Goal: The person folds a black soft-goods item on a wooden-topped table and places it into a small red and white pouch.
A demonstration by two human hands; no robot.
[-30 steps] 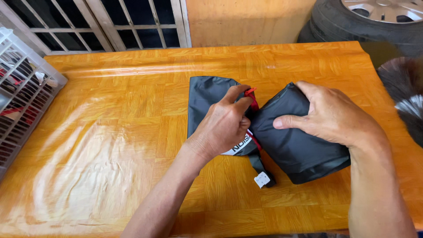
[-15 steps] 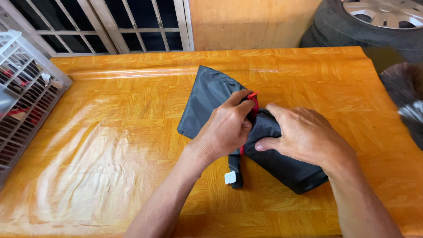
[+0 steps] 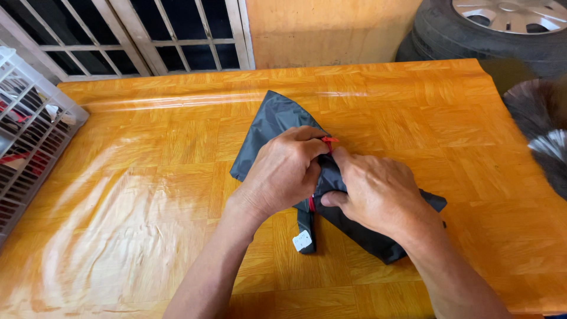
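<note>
My fingers on both hands are curled in tight, pinching dark fabric at the middle of the black nylon pouch (image 3: 274, 121). My left hand (image 3: 283, 171) grips the bunched cloth where a red trim (image 3: 329, 140) peeks out at its 1 o'clock; my right hand (image 3: 375, 192) presses down and clutches the fuller part of the pouch, knuckle to knuckle with the left. The pouch lies on the orange wood-patterned table (image 3: 147, 177), its flat flap pointing to 11 o'clock. A black strap with a white tag (image 3: 302, 240) sticks out toward 6 o'clock. A white plastic crate (image 3: 26, 127) sits at 9 o'clock, a tyre (image 3: 472, 35) at 1 o'clock
</note>
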